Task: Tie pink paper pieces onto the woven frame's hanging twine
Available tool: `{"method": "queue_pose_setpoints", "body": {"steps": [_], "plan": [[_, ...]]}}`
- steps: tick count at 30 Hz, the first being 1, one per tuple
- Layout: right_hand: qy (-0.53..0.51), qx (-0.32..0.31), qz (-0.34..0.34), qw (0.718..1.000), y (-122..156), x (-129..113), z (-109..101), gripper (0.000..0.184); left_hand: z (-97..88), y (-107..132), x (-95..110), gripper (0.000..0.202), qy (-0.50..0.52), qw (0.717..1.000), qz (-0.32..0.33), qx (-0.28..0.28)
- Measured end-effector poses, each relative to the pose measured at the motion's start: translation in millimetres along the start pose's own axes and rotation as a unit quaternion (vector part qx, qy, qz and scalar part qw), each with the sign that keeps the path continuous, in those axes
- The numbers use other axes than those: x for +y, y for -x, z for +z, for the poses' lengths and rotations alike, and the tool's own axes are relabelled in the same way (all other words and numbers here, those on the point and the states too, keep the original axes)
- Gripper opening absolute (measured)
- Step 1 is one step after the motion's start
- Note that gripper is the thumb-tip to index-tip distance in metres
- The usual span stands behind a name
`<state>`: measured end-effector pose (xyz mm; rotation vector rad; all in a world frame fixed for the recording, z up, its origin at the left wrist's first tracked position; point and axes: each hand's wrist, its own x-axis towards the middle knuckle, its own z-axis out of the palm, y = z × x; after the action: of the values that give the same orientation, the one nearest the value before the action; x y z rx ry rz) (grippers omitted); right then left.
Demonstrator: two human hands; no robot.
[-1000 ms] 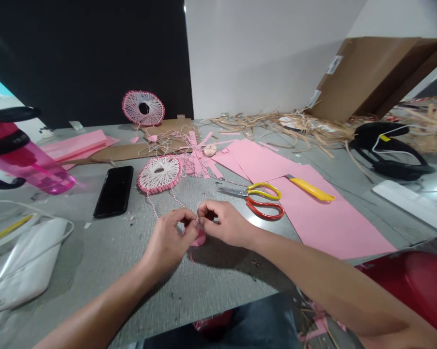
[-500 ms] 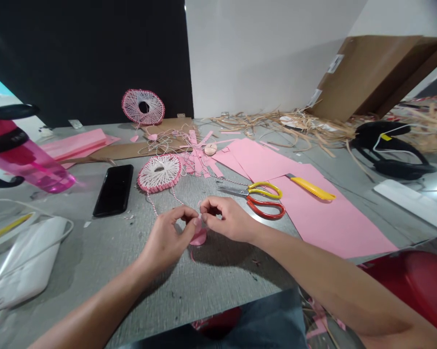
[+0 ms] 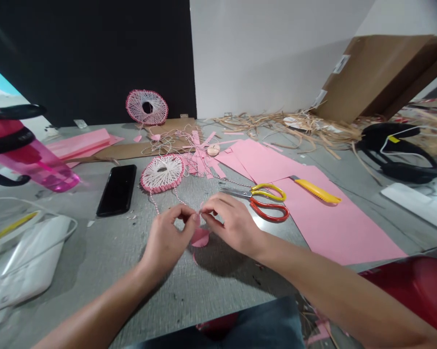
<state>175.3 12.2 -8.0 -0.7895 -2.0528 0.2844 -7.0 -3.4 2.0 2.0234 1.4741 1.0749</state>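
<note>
Left hand [image 3: 165,241] and right hand [image 3: 233,225] were held close together over a grey speckled tabletop [image 3: 105,261], fingertips [image 3: 194,219] pinched on a thin strand [image 3: 200,208], hard to make out, just above a round pink paper disc [image 3: 200,238]. Pink-and-white twine [image 3: 155,206] ran from a white string-woven disc [image 3: 162,173] toward the hands. The white label [image 3: 341,64] on the brown cardboard box [image 3: 380,72] was unreadable.

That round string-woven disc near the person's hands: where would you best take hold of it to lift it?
Pinch its pink-wrapped rim from the left. The string disc lies flat on the grey table, paper strips crowd its right, and twine trails from its lower edge.
</note>
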Motion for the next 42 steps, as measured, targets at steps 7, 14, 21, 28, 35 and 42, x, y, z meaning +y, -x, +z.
{"method": "queue_pose_setpoints", "body": {"steps": [7,14,21,28,35,42], "plan": [[0.027,-0.016,-0.006,0.999,1.8,-2.3,0.9,0.018,2.3,5.8,-3.4,0.013,-0.065,0.994,0.084,0.014],[0.006,-0.034,0.005,0.999,3.2,-2.9,-0.6,0.019,1.5,6.3,-3.5,0.014,-0.110,0.981,0.153,0.036],[-0.057,-0.030,0.042,0.997,2.9,0.4,0.2,0.015,2.0,5.6,-3.5,0.013,-0.100,0.989,0.110,0.004],[-0.088,-0.032,0.075,0.993,2.5,1.2,0.3,0.012,2.1,4.9,-2.2,0.013,-0.077,0.994,0.075,-0.003],[-0.095,-0.022,0.085,0.992,1.8,0.5,0.9,0.010,2.7,3.9,-2.0,0.014,-0.041,0.998,0.046,-0.012],[-0.075,0.006,0.103,0.992,-2.1,-1.7,-4.3,0.010,2.1,-0.5,2.2,0.015,0.001,1.000,-0.008,0.000]]}}
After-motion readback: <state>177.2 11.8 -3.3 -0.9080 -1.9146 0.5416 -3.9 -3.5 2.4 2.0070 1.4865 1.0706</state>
